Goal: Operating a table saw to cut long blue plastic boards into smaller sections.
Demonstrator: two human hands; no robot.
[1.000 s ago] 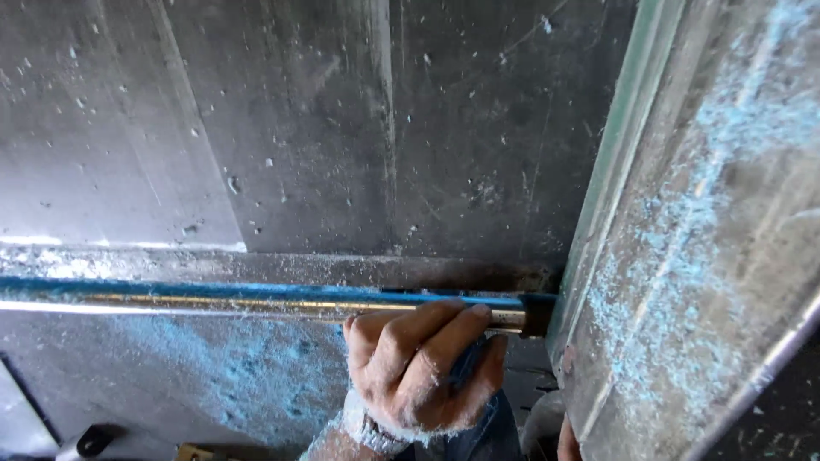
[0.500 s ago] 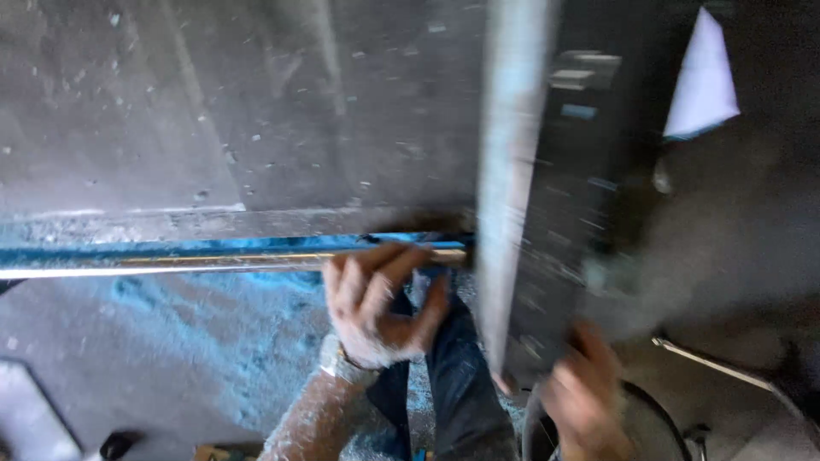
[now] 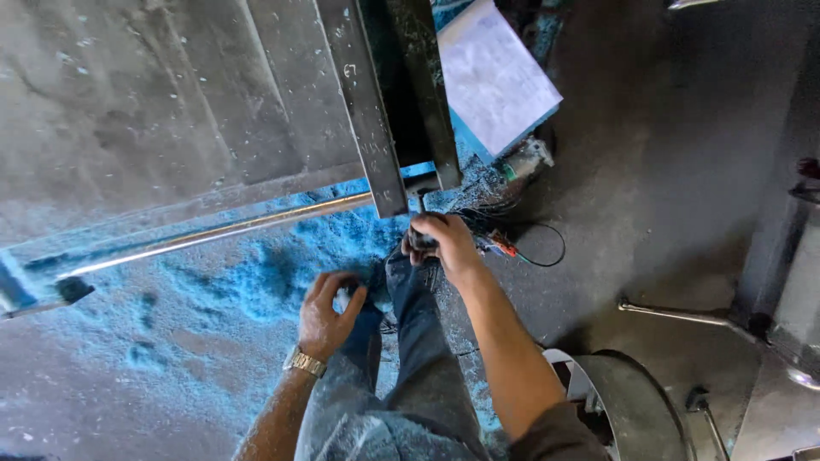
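While the left hand point(image 3: 329, 309) rests loosely curled on the knee, grasping nothing visible, the right hand point(image 3: 440, 243) is clenched on one dark tool handle point(image 3: 420, 224), its long axis upright toward the steel upright point(image 3: 366, 102). One chrome rod point(image 3: 222, 232) runs left-right along the panel's lower edge. One white paper sheet point(image 3: 495, 72) lies upper right on blue-dusted floor point(image 3: 256, 282).

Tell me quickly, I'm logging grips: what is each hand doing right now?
Left hand: loosely curled by the knee, contents cannot be told.
Right hand: closed on a small dark metal tool.
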